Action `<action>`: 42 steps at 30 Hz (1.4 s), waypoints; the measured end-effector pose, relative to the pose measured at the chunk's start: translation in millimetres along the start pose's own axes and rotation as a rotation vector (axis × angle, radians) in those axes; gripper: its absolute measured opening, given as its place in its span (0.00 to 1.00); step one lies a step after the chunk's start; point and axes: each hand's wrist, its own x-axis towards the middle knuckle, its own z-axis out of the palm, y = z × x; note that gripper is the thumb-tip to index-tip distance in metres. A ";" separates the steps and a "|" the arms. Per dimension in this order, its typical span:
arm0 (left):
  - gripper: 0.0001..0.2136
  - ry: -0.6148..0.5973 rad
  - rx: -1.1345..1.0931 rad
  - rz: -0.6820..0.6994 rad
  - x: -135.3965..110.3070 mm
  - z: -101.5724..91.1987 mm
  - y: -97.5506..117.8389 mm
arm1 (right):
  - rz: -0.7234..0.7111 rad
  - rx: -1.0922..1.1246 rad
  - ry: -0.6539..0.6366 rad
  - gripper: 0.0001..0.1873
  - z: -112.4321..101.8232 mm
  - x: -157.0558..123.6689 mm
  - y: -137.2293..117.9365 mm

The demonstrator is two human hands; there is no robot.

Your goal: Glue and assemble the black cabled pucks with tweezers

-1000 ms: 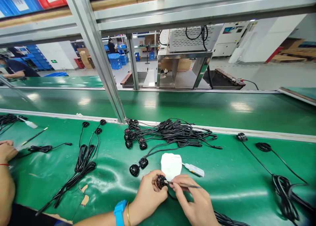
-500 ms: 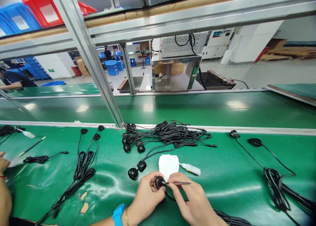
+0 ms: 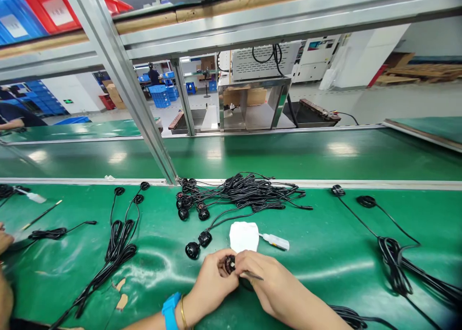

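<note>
right hand (image 3: pixel 267 279) shifted leftward, fingers (image 3: pixel 245 261) pinching thin tool (image 3: pixel 254 275); left hand (image 3: pixel 212 278) pinching black part (image 3: pixel 229 264).

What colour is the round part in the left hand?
The round part in the left hand looks mostly black; the head view shows it best.

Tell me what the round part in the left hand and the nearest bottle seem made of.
Round part: possibly hard plastic, from its black, faintly shiny surface; too small for certainty.
Bottle: likely smooth plastic, since its pale body looks translucent.
</note>
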 end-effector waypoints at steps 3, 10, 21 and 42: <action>0.11 -0.006 -0.004 -0.006 0.8 -0.2 -0.4 | 0.011 0.085 0.061 0.13 -6.3 -0.3 -1.3; 0.12 0.002 -0.002 -0.015 0.2 0.6 0.0 | 0.036 0.059 0.018 0.13 -9.6 -0.7 -6.5; 0.11 -0.022 -0.026 -0.019 -0.5 1.0 8.3 | -0.008 0.026 0.004 0.15 -5.4 -0.9 -7.8; 0.12 -0.026 0.002 -0.006 -1.5 1.4 6.8 | 0.045 -0.067 0.019 0.12 0.6 1.9 -13.2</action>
